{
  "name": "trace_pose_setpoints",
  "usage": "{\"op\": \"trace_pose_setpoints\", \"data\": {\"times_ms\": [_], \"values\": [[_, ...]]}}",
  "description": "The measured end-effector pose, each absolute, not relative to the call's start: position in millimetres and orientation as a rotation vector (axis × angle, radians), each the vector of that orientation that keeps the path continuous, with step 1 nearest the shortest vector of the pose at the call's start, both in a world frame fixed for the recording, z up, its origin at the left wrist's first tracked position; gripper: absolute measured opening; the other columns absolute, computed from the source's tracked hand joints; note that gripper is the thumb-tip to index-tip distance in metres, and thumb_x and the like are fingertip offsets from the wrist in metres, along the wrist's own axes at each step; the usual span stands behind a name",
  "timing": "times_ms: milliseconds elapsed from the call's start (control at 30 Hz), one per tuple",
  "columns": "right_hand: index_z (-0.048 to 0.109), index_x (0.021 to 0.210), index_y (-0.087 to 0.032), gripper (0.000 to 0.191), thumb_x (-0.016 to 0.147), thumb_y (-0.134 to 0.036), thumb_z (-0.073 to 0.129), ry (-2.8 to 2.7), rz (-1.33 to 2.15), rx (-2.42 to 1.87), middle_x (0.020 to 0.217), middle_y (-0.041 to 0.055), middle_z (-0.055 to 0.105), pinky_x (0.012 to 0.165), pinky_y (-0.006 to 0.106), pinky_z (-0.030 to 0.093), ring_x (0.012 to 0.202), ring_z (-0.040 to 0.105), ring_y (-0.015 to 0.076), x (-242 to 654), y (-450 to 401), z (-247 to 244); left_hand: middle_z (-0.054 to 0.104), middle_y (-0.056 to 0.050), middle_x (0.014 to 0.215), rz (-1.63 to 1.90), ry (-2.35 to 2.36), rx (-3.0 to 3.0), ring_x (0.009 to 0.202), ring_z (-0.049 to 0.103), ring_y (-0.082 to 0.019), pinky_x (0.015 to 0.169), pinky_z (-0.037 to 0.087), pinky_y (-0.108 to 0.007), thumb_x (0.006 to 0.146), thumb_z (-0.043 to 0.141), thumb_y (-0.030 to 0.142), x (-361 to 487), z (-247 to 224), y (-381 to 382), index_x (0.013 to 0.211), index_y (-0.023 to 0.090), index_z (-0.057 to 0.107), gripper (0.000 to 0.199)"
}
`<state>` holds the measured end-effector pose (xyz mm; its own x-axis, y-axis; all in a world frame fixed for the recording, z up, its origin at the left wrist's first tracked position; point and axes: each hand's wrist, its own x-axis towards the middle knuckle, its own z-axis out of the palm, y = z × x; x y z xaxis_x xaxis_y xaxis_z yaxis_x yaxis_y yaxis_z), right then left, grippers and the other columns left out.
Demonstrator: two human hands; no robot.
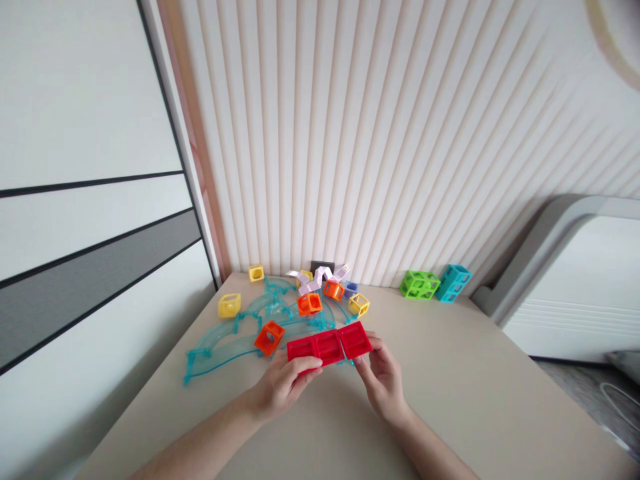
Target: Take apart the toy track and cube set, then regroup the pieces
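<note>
Left hand (283, 387) and right hand (385, 383) grip a row of red blocks (329, 347)

The three blocks sit between the hands, just beyond the thumbs and apparently raised off the desk (440, 380). The left hand pinches the left part of the row, its thumb along the near side, its tip at the middle block. The right hand grips the right end block, thumb below and fingers at its outer side. That block is tilted, a narrow wedge parting it from the middle one; whether their corners touch is unclear. An orange block (270, 338) lies just beyond the left hand. Turquoise track pieces (215, 360) spread toward the desk's left edge. By its far right corner stand a green block (420, 285) and a blue block (453, 283).
</note>
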<state>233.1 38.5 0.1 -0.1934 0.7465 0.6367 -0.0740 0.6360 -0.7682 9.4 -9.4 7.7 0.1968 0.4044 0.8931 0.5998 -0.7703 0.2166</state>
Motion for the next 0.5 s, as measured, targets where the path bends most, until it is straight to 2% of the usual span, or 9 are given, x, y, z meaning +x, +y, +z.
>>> {"op": "trace_pose_setpoints", "data": {"times_ms": [100, 200, 333, 500], "values": [[0.068, 0.095, -0.022, 0.011, 0.095, -0.034, 0.068, -1.548, 0.851, -0.629, 0.094, 0.0061, 0.07, 0.082, 0.032, 0.055, 0.088, 0.065, 0.0202, 229.4, 37.5, 2.4, 0.08, -0.005, 0.09, -1.614, -0.973, -2.258, 0.08, 0.077, -0.015, 0.074, 0.061, -0.022, 0.102, 0.057, 0.024, 9.6, 7.4, -8.6, 0.106, 0.019, 0.065, 0.01], [0.068, 0.088, -0.021, 0.024, 0.09, -0.045, 0.072, -1.392, 0.934, -0.761, 0.08, 0.004, 0.069, 0.067, 0.028, 0.053, 0.071, 0.062, 0.0176, 226.6, 37.5, 9.3, 0.08, -0.004, 0.089, -1.63, -1.01, -2.229, 0.08, 0.077, -0.016, 0.075, 0.061, -0.023, 0.1, 0.059, 0.022, 8.1, 4.4, -7.2, 0.107, 0.02, 0.066, 0.01], [0.07, 0.085, -0.018, 0.04, 0.082, -0.058, 0.075, -1.243, 1.041, -0.963, 0.073, 0.0042, 0.068, 0.052, 0.024, 0.043, 0.061, 0.056, 0.016, 228.6, 41.7, 20.3, 0.08, -0.006, 0.092, -1.59, -1.024, -2.257, 0.084, 0.077, -0.017, 0.077, 0.062, -0.024, 0.099, 0.061, 0.019, 4.1, 2.8, -4.5, 0.111, 0.02, 0.066, 0.013], [0.07, 0.082, -0.016, 0.047, 0.078, -0.062, 0.077, -1.251, 1.215, -1.047, 0.061, -0.0002, 0.06, 0.043, 0.022, 0.03, 0.048, 0.041, 0.0097, 228.1, 44.4, 21.3, 0.08, -0.009, 0.101, -1.484, -0.842, -2.434, 0.09, 0.077, -0.018, 0.078, 0.063, -0.026, 0.098, 0.058, 0.013, 3.0, 15.3, -0.6, 0.117, 0.019, 0.064, 0.021]]}}
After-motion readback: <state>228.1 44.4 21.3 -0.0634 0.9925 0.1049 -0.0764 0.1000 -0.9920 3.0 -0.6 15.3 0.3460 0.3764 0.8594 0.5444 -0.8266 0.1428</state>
